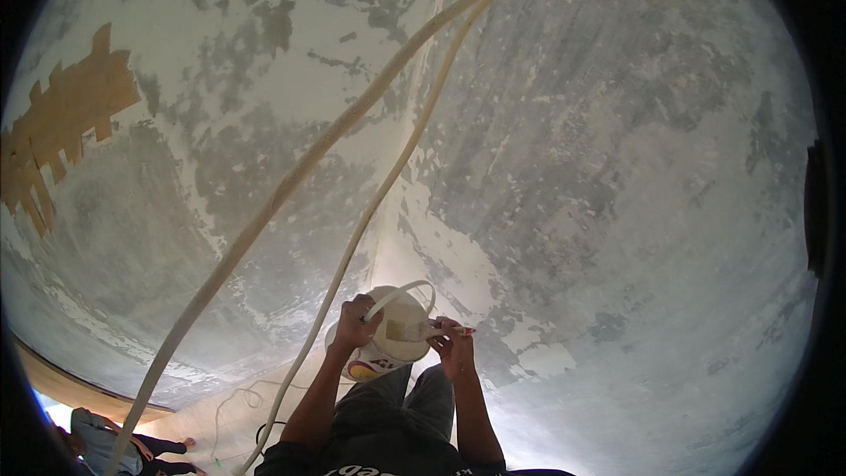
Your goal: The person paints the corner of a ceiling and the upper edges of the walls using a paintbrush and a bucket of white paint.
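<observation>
A white bucket [389,365] with a coloured label and a raised white handle is held in front of my body. My left hand [357,324] is closed on the left side of its rim, near the handle. At the bucket's right edge, my right hand [453,348] is closed around a flat paintbrush [438,331]. The brush lies sideways, with its head over the bucket's mouth and its red-tipped handle end poking out to the right of my fingers. Pale material shows inside the bucket, but its depth is hard to tell.
Two long beige hoses [282,189] cross diagonally in front of grey and white patchy walls [617,123] that meet in a corner. Ragged brown patches [75,110] show on the left wall. Another person [106,441] is at the lower left, near a thin cable [251,395] on the floor.
</observation>
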A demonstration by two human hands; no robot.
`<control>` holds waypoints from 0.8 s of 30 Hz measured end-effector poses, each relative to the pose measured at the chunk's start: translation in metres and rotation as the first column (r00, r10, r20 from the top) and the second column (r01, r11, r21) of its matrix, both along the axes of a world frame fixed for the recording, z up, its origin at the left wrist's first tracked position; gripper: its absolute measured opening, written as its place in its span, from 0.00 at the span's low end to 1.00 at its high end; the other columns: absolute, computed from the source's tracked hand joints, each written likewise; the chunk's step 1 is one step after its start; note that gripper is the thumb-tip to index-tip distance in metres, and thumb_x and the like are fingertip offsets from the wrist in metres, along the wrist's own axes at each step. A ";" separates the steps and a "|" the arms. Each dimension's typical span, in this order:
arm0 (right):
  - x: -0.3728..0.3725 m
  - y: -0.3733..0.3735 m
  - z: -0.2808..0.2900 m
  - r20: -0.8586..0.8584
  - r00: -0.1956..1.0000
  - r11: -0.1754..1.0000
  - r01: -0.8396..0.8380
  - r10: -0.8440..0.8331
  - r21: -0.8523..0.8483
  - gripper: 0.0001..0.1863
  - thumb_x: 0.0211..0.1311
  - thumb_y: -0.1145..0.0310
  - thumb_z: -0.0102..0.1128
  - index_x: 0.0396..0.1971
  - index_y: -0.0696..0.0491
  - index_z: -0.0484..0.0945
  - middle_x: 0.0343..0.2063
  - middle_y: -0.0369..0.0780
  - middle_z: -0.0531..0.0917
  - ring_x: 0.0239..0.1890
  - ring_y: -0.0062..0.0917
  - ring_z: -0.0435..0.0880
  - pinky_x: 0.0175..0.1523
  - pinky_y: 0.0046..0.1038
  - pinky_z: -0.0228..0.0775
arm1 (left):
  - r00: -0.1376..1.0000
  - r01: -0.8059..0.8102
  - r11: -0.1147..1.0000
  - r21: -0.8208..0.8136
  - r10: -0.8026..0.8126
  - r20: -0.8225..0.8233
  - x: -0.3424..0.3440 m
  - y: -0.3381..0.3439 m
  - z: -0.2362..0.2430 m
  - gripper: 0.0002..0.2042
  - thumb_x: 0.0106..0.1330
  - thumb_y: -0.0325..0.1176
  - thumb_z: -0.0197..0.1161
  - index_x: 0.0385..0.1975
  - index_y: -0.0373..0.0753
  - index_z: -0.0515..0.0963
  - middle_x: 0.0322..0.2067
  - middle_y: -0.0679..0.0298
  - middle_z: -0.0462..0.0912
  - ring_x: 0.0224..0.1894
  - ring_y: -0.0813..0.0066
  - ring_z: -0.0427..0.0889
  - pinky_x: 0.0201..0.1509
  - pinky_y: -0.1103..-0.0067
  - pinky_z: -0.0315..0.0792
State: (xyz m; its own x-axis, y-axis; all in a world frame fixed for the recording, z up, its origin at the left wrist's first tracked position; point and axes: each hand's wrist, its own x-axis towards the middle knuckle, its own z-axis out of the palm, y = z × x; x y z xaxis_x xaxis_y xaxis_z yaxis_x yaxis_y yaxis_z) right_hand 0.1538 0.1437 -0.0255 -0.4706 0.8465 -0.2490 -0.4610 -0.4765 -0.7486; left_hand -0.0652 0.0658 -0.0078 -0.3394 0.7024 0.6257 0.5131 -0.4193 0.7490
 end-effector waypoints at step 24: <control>-0.039 0.126 0.140 0.055 0.990 0.881 -0.141 0.131 0.451 0.12 0.58 0.69 0.58 0.40 0.59 0.75 0.40 0.43 0.80 0.41 0.25 0.80 0.45 0.26 0.75 | 0.929 -0.291 0.956 0.024 0.277 0.244 -0.054 0.045 0.024 0.19 0.57 0.30 0.59 0.04 0.36 0.67 0.06 0.67 0.64 0.15 0.80 0.65 0.23 0.79 0.61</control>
State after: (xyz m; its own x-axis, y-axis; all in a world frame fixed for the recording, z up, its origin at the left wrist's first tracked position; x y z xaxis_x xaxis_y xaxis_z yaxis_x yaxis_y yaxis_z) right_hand 0.1149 0.2695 0.1141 -0.5881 0.7976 0.1340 -0.3965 -0.1399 -0.9073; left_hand -0.1188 0.1104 0.0167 -0.6617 0.5193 0.5408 0.4293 -0.3289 0.8411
